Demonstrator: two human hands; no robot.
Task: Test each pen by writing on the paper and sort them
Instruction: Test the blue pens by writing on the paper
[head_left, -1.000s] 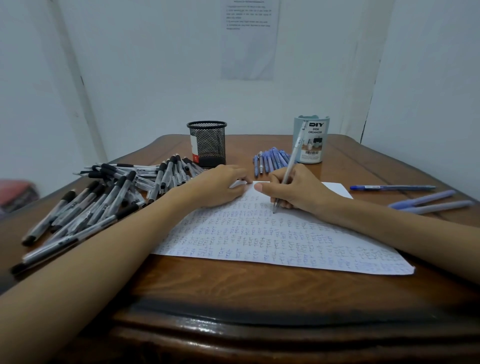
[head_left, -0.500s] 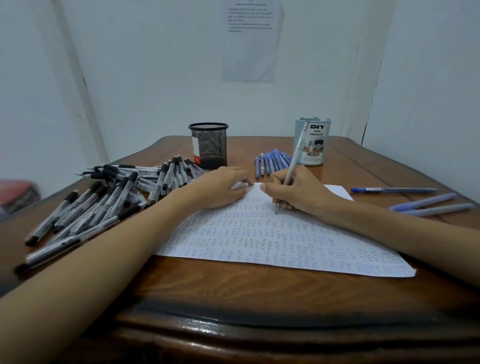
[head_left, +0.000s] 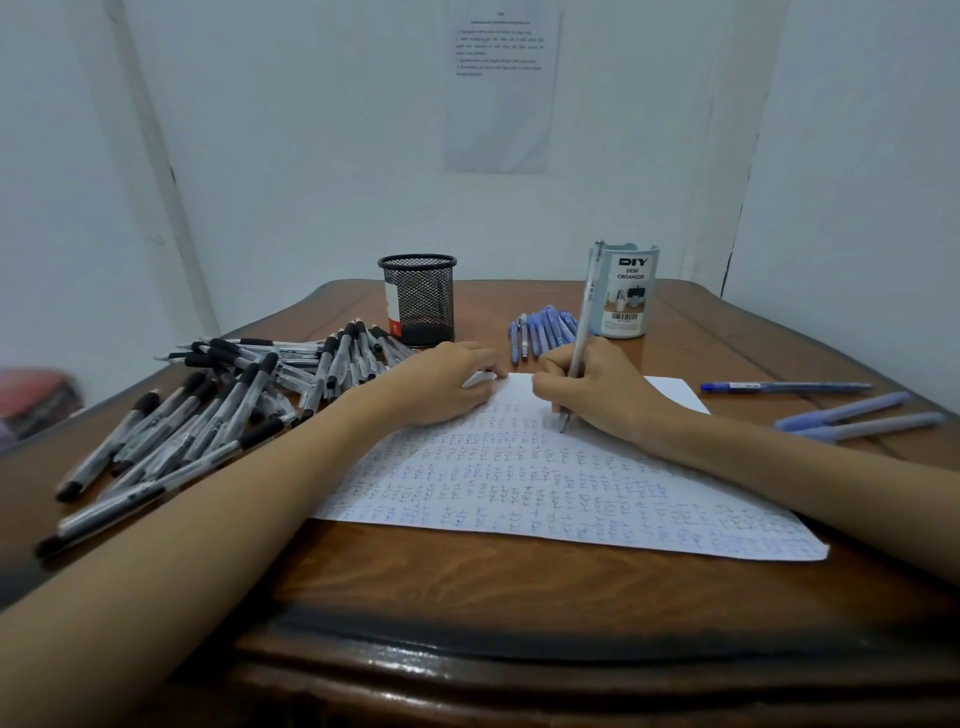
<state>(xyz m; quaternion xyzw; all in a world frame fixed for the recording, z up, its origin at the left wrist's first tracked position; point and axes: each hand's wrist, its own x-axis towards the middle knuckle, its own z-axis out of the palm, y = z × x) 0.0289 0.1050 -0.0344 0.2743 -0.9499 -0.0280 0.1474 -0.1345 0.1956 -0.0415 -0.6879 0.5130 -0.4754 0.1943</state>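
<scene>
A white sheet of paper (head_left: 519, 483) covered with small blue marks lies on the wooden table (head_left: 467, 582). My right hand (head_left: 597, 389) grips a pale grey pen (head_left: 584, 322), held nearly upright with its tip on the paper near the far edge. My left hand (head_left: 441, 384) rests palm down on the sheet's far left corner, fingers loosely curled. A big heap of black-capped pens (head_left: 208, 410) lies to the left. Several blue pens (head_left: 543, 332) lie in a row behind the paper.
A black mesh pen cup (head_left: 418, 299) and a light blue "DIY Desk Organizer" cup (head_left: 628, 291) stand at the back. Three blue pens (head_left: 841, 410) lie at the right. White walls close in around the table; a printed sheet hangs on the back wall.
The right hand with the pen has shifted slightly across the paper; the pen stands a little more upright. The left hand stays put.
</scene>
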